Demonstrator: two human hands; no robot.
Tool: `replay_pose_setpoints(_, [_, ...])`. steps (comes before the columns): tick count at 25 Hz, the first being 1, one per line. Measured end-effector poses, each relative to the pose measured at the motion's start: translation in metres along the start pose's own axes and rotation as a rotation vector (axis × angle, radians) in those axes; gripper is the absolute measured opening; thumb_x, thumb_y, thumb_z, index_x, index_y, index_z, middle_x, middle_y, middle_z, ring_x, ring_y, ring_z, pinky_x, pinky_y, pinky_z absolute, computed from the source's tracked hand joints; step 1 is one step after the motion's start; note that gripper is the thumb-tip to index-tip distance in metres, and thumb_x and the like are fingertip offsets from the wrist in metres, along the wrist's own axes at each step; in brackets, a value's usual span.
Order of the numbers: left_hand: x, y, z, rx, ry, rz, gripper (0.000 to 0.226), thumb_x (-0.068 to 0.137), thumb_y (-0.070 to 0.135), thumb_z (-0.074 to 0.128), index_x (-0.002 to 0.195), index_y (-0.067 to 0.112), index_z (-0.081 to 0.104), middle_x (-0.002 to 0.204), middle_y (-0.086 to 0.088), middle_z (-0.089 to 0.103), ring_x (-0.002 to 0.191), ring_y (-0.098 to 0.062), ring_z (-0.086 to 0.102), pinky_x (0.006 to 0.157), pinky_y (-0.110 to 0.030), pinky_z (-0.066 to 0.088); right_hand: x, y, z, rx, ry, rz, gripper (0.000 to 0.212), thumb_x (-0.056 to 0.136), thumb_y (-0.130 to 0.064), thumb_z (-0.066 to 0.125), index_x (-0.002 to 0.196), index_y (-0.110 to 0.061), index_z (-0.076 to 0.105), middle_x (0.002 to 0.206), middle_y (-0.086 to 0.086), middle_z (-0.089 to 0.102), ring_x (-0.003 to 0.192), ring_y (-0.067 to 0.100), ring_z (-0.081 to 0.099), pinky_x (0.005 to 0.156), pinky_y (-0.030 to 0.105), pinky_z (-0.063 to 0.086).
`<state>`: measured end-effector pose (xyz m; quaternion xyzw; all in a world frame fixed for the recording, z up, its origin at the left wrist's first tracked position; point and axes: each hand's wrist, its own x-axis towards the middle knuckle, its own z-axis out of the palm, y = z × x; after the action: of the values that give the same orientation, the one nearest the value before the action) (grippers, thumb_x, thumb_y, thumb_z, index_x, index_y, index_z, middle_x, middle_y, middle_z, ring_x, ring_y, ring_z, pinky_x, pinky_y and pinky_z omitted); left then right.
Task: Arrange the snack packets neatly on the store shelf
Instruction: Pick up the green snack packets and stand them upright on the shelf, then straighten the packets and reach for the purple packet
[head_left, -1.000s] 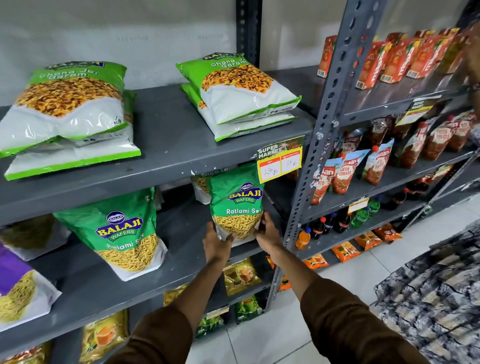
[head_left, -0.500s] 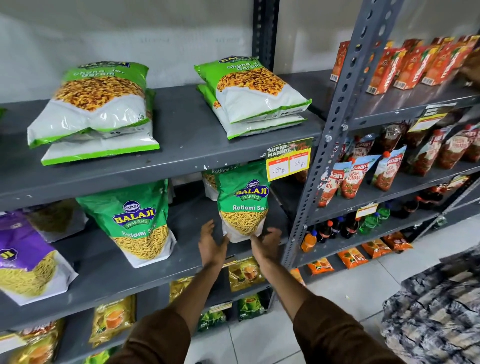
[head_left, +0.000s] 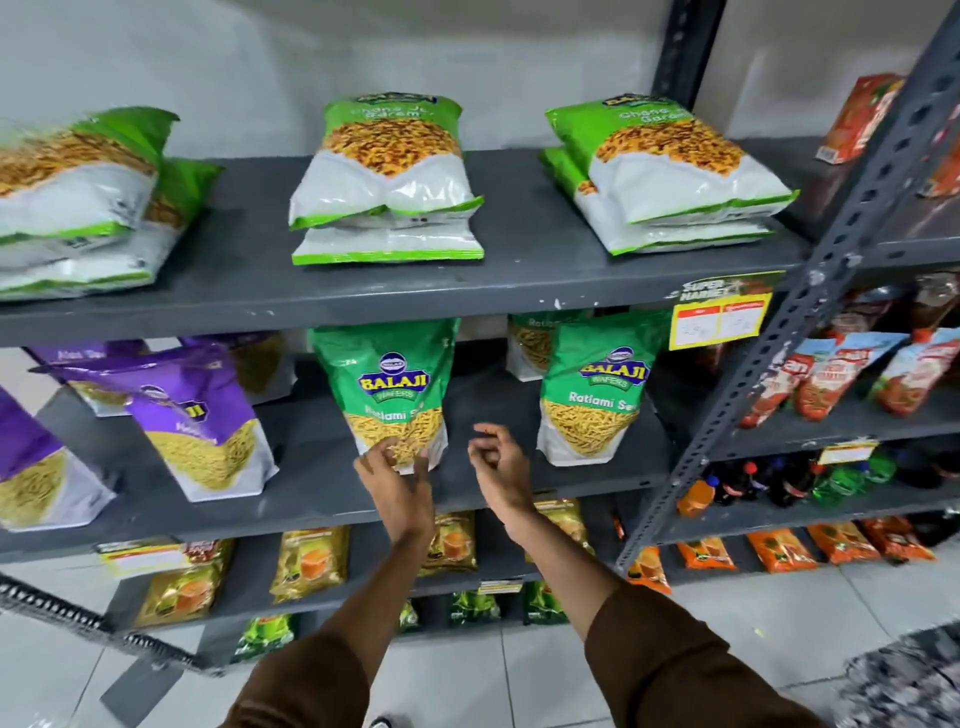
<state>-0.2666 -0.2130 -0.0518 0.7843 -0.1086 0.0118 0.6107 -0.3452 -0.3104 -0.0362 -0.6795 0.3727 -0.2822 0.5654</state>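
Right Ratlami packet (head_left: 592, 395) released; left hand (head_left: 397, 480) now touching middle packet (head_left: 397, 400).

A: What is the person wearing?
B: A long brown top. 2 brown sleeves (head_left: 675, 670) come up from the bottom edge, loose and plain, without print or buttons in sight.
A: Do they cover the forearms?
B: No, both stop short, so the forearms are bare down to the left hand (head_left: 397, 480) and right hand (head_left: 501, 467).
A: Any rings, watch or gloves?
B: I see bare fingers only
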Motion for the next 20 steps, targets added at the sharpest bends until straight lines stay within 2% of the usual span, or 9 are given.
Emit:
replay_pose_setpoints(2, [0.018,0.001,-0.013,0.003,0.046,0.0,0.05,0.083,0.018,0.076,0.123,0.001,0.05,0.122,-0.024,0.046,0.11,-0.028,0.044,0.079,-0.029,0.039,0.006,-0.009,0.021,-0.004,-0.035,0.023,0.042,0.092,-0.007,0.063,0.132,-0.009,0.054,0.12,0.016,0.069,0.101,0.023,0.068,0.084,0.027,0.053])
replay_pose_setpoints(4, [0.045,-0.002,-0.028,-0.025,-0.015,-0.052,0.064,0.083,0.013,0.075,0.136,-0.004,0.043,0.133,-0.027,0.045,0.125,-0.032,0.043,0.099,-0.041,0.042,0.011,-0.019,0.046,-0.055,-0.053,0.064,0.055,0.091,-0.01,0.064,0.142,-0.01,0.045,0.136,0.013,0.06,0.12,0.025,0.062,0.098,0.032,0.05])
replay_pose_setpoints(6, [0.065,-0.002,-0.034,-0.042,-0.131,-0.148,0.079,0.086,0.011,0.071,0.151,0.001,0.027,0.151,-0.023,0.036,0.14,-0.037,0.039,0.114,-0.047,0.036,0.017,-0.024,0.061,-0.137,-0.033,0.059,0.061,0.09,-0.016,0.067,0.145,-0.01,0.041,0.14,0.01,0.057,0.128,0.026,0.056,0.103,0.032,0.044])
replay_pose_setpoints(7, [0.075,-0.005,-0.037,-0.038,-0.181,-0.178,0.081,0.088,0.013,0.069,0.154,0.005,0.022,0.156,-0.019,0.035,0.143,-0.034,0.038,0.116,-0.044,0.034,0.019,-0.027,0.07,-0.14,-0.031,0.046,0.06,0.091,-0.018,0.068,0.144,-0.008,0.042,0.139,0.011,0.059,0.127,0.027,0.056,0.1,0.03,0.044])
replay_pose_setpoints(9, [0.089,-0.012,-0.04,-0.018,-0.275,-0.158,0.067,0.092,0.019,0.064,0.151,0.012,0.033,0.15,-0.012,0.049,0.138,-0.031,0.047,0.11,-0.035,0.038,0.021,-0.028,0.083,-0.095,-0.023,0.037,0.053,0.092,-0.019,0.066,0.139,-0.006,0.045,0.133,0.014,0.063,0.122,0.03,0.06,0.092,0.029,0.046])
replay_pose_setpoints(11, [0.098,-0.017,-0.041,0.007,-0.344,-0.141,0.053,0.095,0.026,0.059,0.144,0.013,0.045,0.141,-0.01,0.06,0.131,-0.031,0.054,0.106,-0.039,0.042,0.022,-0.03,0.091,-0.07,0.016,0.057,0.046,0.093,-0.02,0.064,0.134,-0.004,0.049,0.13,0.016,0.064,0.119,0.032,0.061,0.093,0.032,0.048])
replay_pose_setpoints(15, [0.096,-0.018,-0.04,0.008,-0.384,-0.184,0.051,0.096,0.031,0.056,0.144,0.016,0.045,0.14,-0.01,0.06,0.131,-0.033,0.054,0.109,-0.046,0.043,0.025,-0.027,0.091,-0.027,0.024,0.122,0.042,0.095,-0.015,0.061,0.133,0.0,0.049,0.132,0.021,0.061,0.123,0.035,0.058,0.105,0.05,0.046])
replay_pose_setpoints(18, [0.094,-0.014,-0.036,0.015,-0.427,-0.188,0.056,0.096,0.031,0.058,0.147,0.017,0.041,0.144,-0.008,0.057,0.134,-0.033,0.05,0.112,-0.047,0.04,0.027,-0.029,0.084,0.002,-0.014,0.185,0.045,0.097,-0.015,0.058,0.138,-0.002,0.044,0.138,0.02,0.057,0.128,0.035,0.055,0.108,0.053,0.043])
replay_pose_setpoints(20, [0.093,-0.012,-0.04,0.01,-0.468,-0.194,0.057,0.095,0.03,0.059,0.147,0.017,0.04,0.145,-0.007,0.056,0.137,-0.032,0.048,0.11,-0.038,0.038,0.024,-0.032,0.081,0.04,-0.046,0.2,0.046,0.097,-0.016,0.058,0.139,-0.004,0.043,0.139,0.018,0.057,0.13,0.035,0.054,0.108,0.05,0.044])
